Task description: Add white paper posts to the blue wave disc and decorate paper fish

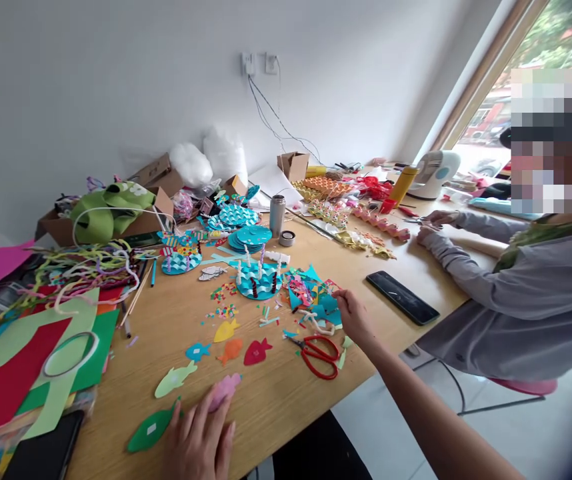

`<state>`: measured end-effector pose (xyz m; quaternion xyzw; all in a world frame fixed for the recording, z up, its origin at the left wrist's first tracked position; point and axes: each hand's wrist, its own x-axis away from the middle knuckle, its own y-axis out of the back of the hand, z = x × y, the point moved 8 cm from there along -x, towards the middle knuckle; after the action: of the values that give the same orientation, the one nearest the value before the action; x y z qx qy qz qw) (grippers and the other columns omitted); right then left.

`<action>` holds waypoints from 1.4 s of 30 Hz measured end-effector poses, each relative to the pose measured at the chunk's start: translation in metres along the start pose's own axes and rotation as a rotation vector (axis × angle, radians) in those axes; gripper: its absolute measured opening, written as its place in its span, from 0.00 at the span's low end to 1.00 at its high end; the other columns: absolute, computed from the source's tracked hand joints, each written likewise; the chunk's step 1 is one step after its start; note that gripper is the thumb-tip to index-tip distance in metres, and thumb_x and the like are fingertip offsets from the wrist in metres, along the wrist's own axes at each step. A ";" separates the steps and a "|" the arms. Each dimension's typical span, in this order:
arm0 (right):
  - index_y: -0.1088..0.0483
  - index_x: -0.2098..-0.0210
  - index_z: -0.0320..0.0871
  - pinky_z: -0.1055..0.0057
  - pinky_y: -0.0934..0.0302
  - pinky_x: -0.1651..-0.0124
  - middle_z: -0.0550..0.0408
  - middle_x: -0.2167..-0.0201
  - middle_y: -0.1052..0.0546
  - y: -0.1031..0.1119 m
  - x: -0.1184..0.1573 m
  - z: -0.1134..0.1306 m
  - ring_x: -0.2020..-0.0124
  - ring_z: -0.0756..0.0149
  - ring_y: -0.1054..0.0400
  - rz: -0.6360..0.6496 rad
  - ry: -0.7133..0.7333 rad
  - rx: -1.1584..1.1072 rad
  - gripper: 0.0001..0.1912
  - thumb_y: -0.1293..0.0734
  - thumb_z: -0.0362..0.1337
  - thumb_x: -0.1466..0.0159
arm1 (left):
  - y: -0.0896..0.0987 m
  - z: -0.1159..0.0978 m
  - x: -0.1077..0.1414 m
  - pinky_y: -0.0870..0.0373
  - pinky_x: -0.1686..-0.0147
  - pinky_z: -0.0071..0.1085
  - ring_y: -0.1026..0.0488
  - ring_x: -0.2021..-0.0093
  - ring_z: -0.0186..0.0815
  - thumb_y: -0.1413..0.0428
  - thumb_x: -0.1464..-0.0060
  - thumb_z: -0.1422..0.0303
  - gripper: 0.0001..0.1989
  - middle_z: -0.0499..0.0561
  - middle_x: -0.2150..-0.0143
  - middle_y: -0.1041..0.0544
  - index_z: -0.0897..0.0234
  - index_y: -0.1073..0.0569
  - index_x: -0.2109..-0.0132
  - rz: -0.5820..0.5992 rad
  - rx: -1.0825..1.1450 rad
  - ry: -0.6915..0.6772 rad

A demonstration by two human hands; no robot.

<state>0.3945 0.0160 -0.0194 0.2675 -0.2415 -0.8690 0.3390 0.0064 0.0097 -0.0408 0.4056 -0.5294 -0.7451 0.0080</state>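
Observation:
My left hand (pixel 200 437) lies at the front of the table, fingers stretched out, fingertips on a pink paper fish (pixel 225 391) and beside a dark green paper fish (pixel 150 429). More paper fish lie beyond it: light green (pixel 175 380), blue (pixel 198 352), orange (pixel 231 351), yellow (pixel 227 331) and red (pixel 258 352). My right hand (pixel 357 319) is at the edge of a pile of paper scraps (pixel 330 308), thumb and fingers pinched together; what they hold, if anything, I cannot make out. Red-handled scissors (pixel 319 355) rest just left of my right forearm.
A blue paper cake-like piece (pixel 259 280) stands mid-table, before a grey flask (pixel 277 215). A black phone (pixel 402 297) lies to the right. Coloured paper sheets (pixel 73 353) and a tape roll (pixel 95 347) cover the left. On the right a person in a grey top (pixel 541 287) works with scissors.

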 end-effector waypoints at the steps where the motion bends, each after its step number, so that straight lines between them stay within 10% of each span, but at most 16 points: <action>1: 0.32 0.64 0.44 0.60 0.38 0.57 0.50 0.65 0.25 -0.001 -0.001 -0.001 0.62 0.59 0.32 0.001 0.002 0.005 0.15 0.46 0.44 0.37 | -0.001 0.001 0.001 0.59 0.34 0.43 0.26 0.58 0.37 0.48 0.43 0.64 0.17 0.53 0.49 0.23 0.58 0.28 0.47 -0.001 -0.003 -0.002; 10: 0.28 0.55 0.43 0.57 0.39 0.51 0.48 0.58 0.24 -0.003 -0.008 -0.006 0.55 0.58 0.31 0.023 0.039 -0.004 0.19 0.45 0.40 0.37 | -0.005 0.003 0.005 0.56 0.34 0.43 0.25 0.58 0.39 0.47 0.44 0.64 0.16 0.51 0.50 0.22 0.55 0.27 0.48 -0.015 -0.011 -0.003; 23: 0.30 0.50 0.40 0.68 0.41 0.68 0.59 0.78 0.33 -0.016 0.035 0.049 0.73 0.67 0.38 0.183 -0.070 -0.401 0.26 0.37 0.49 0.41 | 0.020 -0.010 -0.011 0.46 0.38 0.44 0.31 0.46 0.39 0.49 0.41 0.69 0.19 0.51 0.43 0.27 0.59 0.32 0.42 0.115 0.018 0.166; 31: 0.27 0.61 0.41 0.67 0.37 0.68 0.53 0.75 0.28 -0.057 0.081 0.092 0.72 0.64 0.34 0.408 -0.175 -0.591 0.26 0.31 0.56 0.47 | 0.027 -0.006 -0.012 0.37 0.41 0.49 0.29 0.47 0.42 0.51 0.41 0.73 0.12 0.52 0.49 0.24 0.61 0.27 0.53 0.067 0.201 0.344; 42: 0.32 0.73 0.43 0.70 0.38 0.72 0.55 0.77 0.32 -0.073 0.109 0.109 0.74 0.66 0.37 0.403 -0.069 -0.598 0.20 0.34 0.55 0.42 | 0.030 -0.006 -0.013 0.34 0.43 0.50 0.31 0.45 0.44 0.50 0.42 0.74 0.11 0.53 0.49 0.25 0.61 0.26 0.55 0.070 0.210 0.350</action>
<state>0.2234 0.0115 -0.0154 0.0740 -0.0360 -0.8254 0.5585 0.0062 -0.0021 -0.0099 0.5088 -0.6084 -0.6033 0.0831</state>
